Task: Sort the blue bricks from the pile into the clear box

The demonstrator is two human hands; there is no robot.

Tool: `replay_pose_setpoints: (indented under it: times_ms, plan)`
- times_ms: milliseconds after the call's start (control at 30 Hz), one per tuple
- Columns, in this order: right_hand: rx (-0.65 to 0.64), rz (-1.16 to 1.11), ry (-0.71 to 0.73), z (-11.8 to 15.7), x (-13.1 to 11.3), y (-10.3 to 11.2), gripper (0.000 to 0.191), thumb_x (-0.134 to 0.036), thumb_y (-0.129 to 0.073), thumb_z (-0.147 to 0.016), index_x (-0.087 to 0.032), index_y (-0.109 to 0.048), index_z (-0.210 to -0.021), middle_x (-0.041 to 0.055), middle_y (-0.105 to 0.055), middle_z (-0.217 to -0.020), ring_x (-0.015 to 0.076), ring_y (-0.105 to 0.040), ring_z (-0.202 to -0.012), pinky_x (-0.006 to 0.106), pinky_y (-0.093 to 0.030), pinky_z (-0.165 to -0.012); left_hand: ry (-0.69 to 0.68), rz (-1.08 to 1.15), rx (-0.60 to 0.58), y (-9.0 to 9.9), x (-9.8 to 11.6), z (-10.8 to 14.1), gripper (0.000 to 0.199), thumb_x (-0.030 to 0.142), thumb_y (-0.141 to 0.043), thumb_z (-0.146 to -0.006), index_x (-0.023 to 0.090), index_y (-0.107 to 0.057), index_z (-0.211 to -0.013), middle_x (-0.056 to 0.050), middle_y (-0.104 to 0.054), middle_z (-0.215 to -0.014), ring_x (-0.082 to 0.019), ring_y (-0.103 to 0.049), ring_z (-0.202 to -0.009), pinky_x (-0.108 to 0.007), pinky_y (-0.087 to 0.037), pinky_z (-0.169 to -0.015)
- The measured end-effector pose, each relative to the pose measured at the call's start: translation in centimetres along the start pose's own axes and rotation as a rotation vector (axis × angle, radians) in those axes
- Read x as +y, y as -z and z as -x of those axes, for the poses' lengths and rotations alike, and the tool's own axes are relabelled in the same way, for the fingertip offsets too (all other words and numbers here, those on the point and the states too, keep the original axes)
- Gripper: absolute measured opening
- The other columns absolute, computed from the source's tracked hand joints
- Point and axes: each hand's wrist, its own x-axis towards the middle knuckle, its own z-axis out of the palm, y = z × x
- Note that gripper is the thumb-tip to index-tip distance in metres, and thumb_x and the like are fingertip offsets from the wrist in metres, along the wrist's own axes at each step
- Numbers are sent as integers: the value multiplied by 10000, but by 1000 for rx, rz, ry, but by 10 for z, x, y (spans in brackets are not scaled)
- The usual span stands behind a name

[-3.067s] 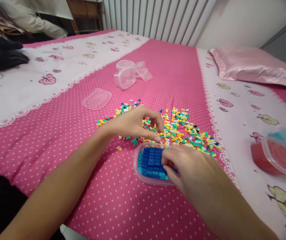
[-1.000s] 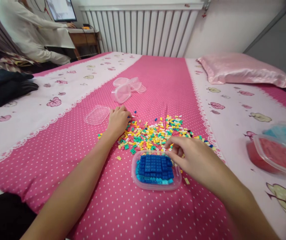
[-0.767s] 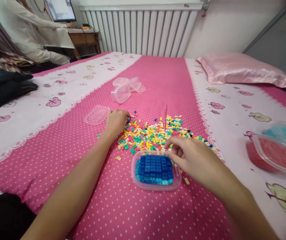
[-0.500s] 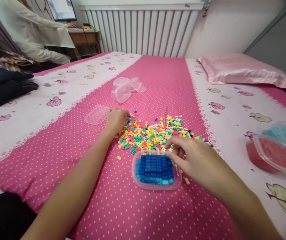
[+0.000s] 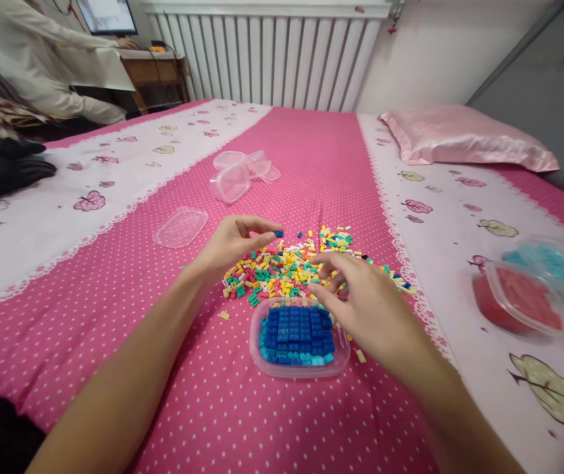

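Between its thumb and fingertips, my left hand [image 5: 239, 242] pinches a small blue building brick [image 5: 278, 234] above the far left of a loose brick pile [image 5: 282, 266]. The pile mixes yellow, green, white and pink-red pieces. My right hand [image 5: 360, 289] hovers over the near right of the pile, fingers curved and thumb apart, with nothing visible in them. Just below it stands a clear plastic tub [image 5: 256, 359] holding dark blue bricks [image 5: 299, 332] in neat rows over lighter blue ones. My right wrist is beside the tub's right side.
A clear lid [image 5: 181, 227] lies left of the pile, with several clear containers and lids [image 5: 235, 183] behind. To the right are a tub of red bricks [image 5: 523, 303] and one of turquoise bricks [image 5: 558, 263]. A pink pillow [image 5: 464, 138] lies at back right; a person [image 5: 20, 59] sits at a desk.
My left hand has lifted from the pile's left edge and moved right, now with a blue brick in its fingertips. My right hand has shifted off the tub's rim towards the pile.
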Motion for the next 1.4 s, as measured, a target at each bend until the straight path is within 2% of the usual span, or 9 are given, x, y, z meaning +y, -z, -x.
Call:
replay_pose_setpoints:
  times_ms: [100,200,267,400,500,633,867,1100,1400]
  plan:
    - [62,-281,-17,-7,6,-12,348,-205,-668,-857,-196,-654,-1205,59,-736,-1041,187,-697,-790,366,-539,-756,-51,44,-133,-17,10,7,282,417,-776,-792,197,-792,-968,-51,-774,-852,-138,-666,-736,-244,-495,-669]
    - [70,-551,-16,-11,11,-20,255,-238,-650,-869,-196,-698,-1116,61,-763,-993,188,-723,-842,345,-569,-774,-100,64,-238,-27,16,9,259,407,-772,-807,193,-794,-950,-55,-776,-848,-147,-684,-768,-249,-513,-694]
    - [84,-631,-24,-13,14,-23,189,-247,-658,-864,-200,-725,-1035,54,-773,-943,184,-728,-828,337,-576,-767,-119,90,-269,-29,18,9,251,403,-769,-813,186,-793,-937,-60,-781,-864,-159,-700,-814,-259,-528,-734]
    - [111,-655,-35,-13,16,-24,121,-200,-694,-823,-213,-731,-938,20,-765,-841,158,-716,-735,311,-576,-714,-157,72,-255,-31,19,10,227,385,-783,-803,187,-791,-915,-52,-780,-843,-153,-701,-799,-260,-528,-744]
    - [169,-686,-50,-14,15,-24,92,-195,-731,-785,-206,-704,-872,10,-746,-792,156,-711,-710,295,-575,-678,-203,15,-164,-32,16,9,202,355,-800,-787,197,-787,-912,-39,-778,-847,-136,-681,-782,-255,-510,-743]
    - [230,-736,-56,-14,13,-24,165,-163,-757,-735,-213,-648,-849,-5,-735,-775,162,-721,-722,285,-580,-666,-223,-19,-65,-36,13,9,195,338,-829,-750,188,-774,-861,-34,-770,-823,-134,-671,-770,-261,-504,-741]
    - [243,-642,-49,-13,13,-23,115,-210,-787,-720,-212,-676,-751,1,-730,-727,166,-703,-671,306,-577,-660,-205,-7,-141,-35,14,10,198,328,-846,-731,179,-785,-845,-50,-776,-822,-152,-697,-754,-269,-523,-733]
    - [251,-657,-36,-14,13,-23,230,-162,-796,-682,-227,-688,-874,-14,-732,-738,169,-708,-688,294,-573,-644,-216,-7,-150,-36,15,10,172,323,-838,-745,178,-788,-823,-46,-780,-807,-144,-703,-741,-252,-527,-726]
    - [199,-596,0,-10,11,-19,95,-214,-778,-761,-223,-695,-805,2,-735,-746,172,-704,-683,304,-567,-652,-271,-52,-185,-32,18,10,186,356,-824,-758,183,-782,-813,-49,-776,-797,-154,-697,-733,-265,-526,-703]
